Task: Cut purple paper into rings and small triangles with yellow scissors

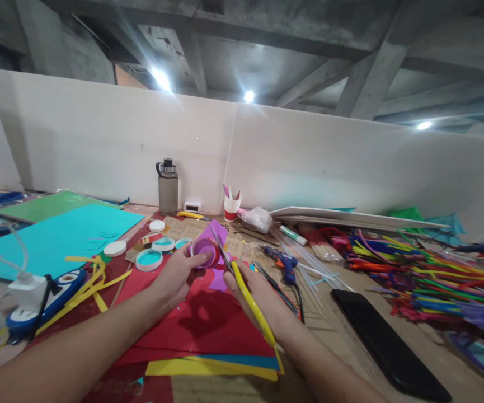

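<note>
My left hand grips a small round container with a purple inside, its thumb over the rim. Yellow-handled scissors lie in my right hand, their blades pointing up and left beside the container. Purple paper shows behind the container and reaches up between it and the blades. Under both hands is a stack of coloured sheets, with red paper on top and yellow and blue edges below. To the left of my left hand are several round lids or jars lined with turquoise.
A grey bottle and a paper cup with pens stand by the white partition. At right lie a blue glue gun, a black phone and colourful pipe cleaners. A turquoise sheet and a power strip are at left.
</note>
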`<state>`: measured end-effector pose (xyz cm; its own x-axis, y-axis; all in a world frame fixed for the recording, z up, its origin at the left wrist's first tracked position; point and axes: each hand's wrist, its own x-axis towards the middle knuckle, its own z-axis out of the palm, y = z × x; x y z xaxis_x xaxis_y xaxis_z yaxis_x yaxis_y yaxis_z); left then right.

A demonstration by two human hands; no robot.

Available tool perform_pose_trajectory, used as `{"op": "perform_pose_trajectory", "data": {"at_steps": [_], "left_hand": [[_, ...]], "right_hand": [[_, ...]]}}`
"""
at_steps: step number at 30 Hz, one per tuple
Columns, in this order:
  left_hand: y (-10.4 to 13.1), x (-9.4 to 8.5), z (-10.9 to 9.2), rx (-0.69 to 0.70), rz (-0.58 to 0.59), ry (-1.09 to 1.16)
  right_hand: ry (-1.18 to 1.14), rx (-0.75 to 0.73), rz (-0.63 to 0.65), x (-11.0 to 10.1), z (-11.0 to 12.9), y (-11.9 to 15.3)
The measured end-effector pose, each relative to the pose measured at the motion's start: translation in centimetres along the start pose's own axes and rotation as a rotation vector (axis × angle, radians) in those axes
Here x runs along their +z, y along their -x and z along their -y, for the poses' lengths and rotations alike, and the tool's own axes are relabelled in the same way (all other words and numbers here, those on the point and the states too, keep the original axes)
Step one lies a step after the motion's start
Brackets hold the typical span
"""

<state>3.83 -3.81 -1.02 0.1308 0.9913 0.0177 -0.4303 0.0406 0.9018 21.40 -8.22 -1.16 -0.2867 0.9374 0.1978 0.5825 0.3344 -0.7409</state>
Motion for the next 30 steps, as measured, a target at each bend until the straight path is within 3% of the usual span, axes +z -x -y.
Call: {"op": "perform_pose_trajectory", "data": {"at_steps": [30], "left_hand": [[-0.7,-0.9,-0.6,-0.025,0.078,-0.061]], "right_hand": [[-0.032,0.009,-0.093,0.3,0.6,0.3]]}}
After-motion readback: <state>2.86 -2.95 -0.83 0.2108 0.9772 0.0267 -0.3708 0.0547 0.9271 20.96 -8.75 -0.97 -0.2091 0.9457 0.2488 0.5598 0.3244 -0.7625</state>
